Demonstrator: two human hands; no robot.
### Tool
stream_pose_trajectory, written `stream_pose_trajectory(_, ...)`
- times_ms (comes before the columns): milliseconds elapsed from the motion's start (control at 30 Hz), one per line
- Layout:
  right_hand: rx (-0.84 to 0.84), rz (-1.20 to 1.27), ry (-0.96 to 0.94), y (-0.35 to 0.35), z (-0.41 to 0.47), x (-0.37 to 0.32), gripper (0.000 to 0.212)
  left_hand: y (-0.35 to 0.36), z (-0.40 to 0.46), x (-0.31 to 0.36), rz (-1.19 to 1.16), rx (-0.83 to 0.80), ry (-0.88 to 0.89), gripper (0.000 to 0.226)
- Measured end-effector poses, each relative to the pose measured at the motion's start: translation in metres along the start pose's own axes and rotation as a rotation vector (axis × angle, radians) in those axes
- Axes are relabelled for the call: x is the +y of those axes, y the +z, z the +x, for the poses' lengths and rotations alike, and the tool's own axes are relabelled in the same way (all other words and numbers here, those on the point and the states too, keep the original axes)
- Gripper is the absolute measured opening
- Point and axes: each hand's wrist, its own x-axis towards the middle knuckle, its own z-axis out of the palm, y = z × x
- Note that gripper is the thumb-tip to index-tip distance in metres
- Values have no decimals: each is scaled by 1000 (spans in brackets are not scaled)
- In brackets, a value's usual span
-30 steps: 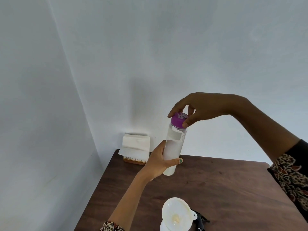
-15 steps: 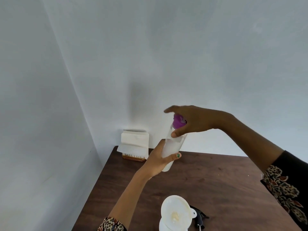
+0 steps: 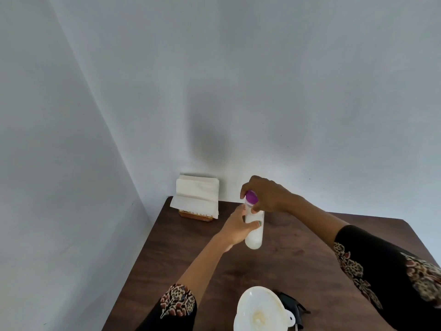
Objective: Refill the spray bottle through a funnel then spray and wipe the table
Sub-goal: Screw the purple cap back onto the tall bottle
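Note:
My left hand (image 3: 238,226) grips the body of a translucent white bottle (image 3: 254,236), held above the dark wooden table (image 3: 298,247). My right hand (image 3: 267,195) is closed over the bottle's purple cap (image 3: 251,197), mostly hiding it. A white funnel (image 3: 259,309) sits near the bottom edge of the view; what it stands in is hidden below it. A black spray head (image 3: 292,308) lies on the table just right of the funnel.
A stack of white napkins (image 3: 196,194) in a wooden holder (image 3: 195,215) stands at the table's back left corner against the wall. White walls close in the table at the back and the left.
Both hands have lowered the bottle toward the table. My right hand has closed down further over the purple cap. The view has tilted down.

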Motion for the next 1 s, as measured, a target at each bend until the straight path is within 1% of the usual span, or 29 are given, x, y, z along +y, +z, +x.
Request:
stream_pose_trajectory(167,192,127,87,22,56,25,51,-17,49,-3,-84,145,12,58)
stream_pose_trajectory(300,235,238,129,40,97,38,57,-29,87,-13,-94,202,14,54)
stream_pose_trajectory(433,313,296,126,51,122,44,57,-36,110,-24,-137,221,11,58)
stream_pose_trajectory(500,335,287,112,53,129,43,57,-37,116,-32,-146,254,15,60)
stream_pose_trajectory(633,347,220,72,59,133,42,52,-35,119,-46,-132,304,30,61)
stream_pose_trajectory(767,347,224,107,60,134,42,53,-31,113,-49,-121,289,35,65)
stream_pose_trajectory(867,283,275,150,56,135,43,62,-30,111,-48,-105,269,20,67)
stream_pose_trajectory(1000,162,352,209,54,133,48,81,-28,105,-41,-84,228,-36,69)
